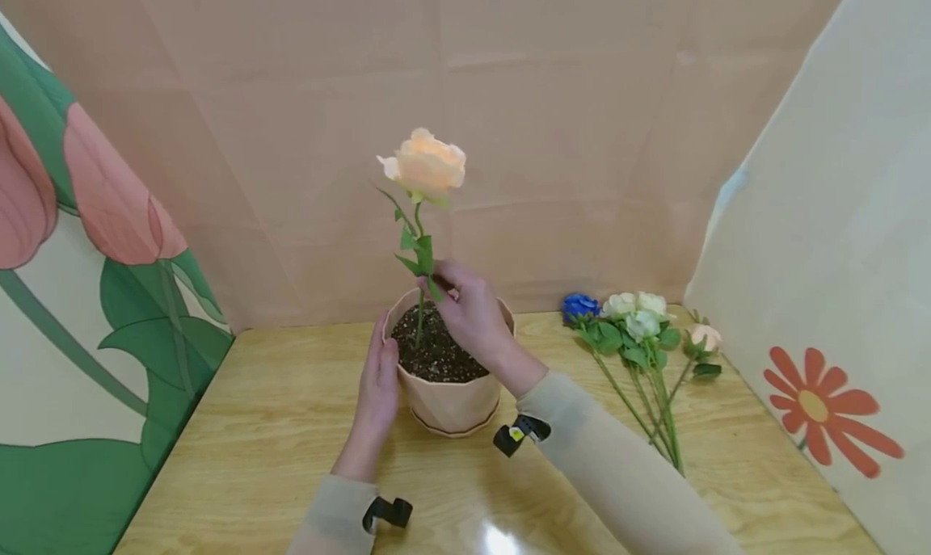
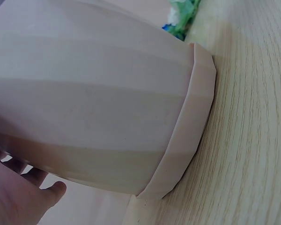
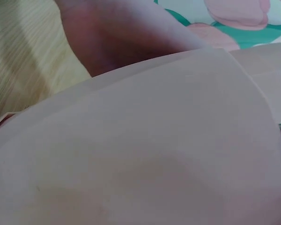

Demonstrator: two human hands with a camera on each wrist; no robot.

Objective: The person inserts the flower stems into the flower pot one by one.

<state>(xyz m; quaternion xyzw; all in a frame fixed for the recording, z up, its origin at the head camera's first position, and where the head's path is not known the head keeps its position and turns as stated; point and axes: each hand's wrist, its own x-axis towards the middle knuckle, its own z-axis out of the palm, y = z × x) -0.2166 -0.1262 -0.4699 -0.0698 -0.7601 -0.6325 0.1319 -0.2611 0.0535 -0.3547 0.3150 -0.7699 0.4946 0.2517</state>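
A pale peach rose (image 1: 425, 166) with a green leafy stem stands upright, its lower stem reaching the dark soil (image 1: 441, 353) in a pink faceted flowerpot (image 1: 454, 405). My right hand (image 1: 469, 309) pinches the stem just above the pot's rim, below the upper leaves. Against the pot's left side rests my left hand (image 1: 380, 369), its fingers extended along the outer wall. In the left wrist view, the pot's wall (image 2: 93, 98) fills much of the picture, with the left thumb and fingers (image 2: 51, 193) beside it. The right wrist view is mostly pot wall (image 3: 145, 140); the right fingers are largely hidden there.
Right of the pot, on the wooden table (image 1: 276, 426), lie a blue rose (image 1: 580, 306), a bunch of white flowers (image 1: 642, 313) and a pale pink rose (image 1: 704, 337). A saucer (image 1: 454, 434) sits under the pot. Cloth backdrops (image 1: 567, 135) rise behind and at both sides.
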